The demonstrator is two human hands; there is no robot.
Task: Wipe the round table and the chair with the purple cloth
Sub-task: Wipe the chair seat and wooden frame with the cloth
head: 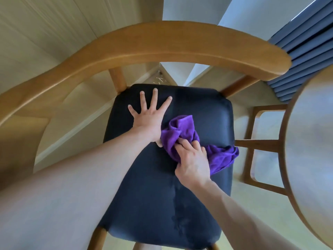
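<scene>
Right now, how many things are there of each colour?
Purple: 1, the purple cloth, gripped by the right hand.
Black: 1, the chair seat, with the left hand pressed flat on it.
Wood-coloured: 2, the chair's curved backrest and the round table.
Blue: 1, the curtain.
Total: 5

We see two bare forearms reaching in from the lower edge, with no sleeves on either as far as they show. Our left hand (147, 118) and right hand (192, 163) wear no gloves, and we make out no rings on the fingers and no watch or band at either wrist. The fingernails look short and unpainted. Faint veins and tendons line the right forearm.
</scene>
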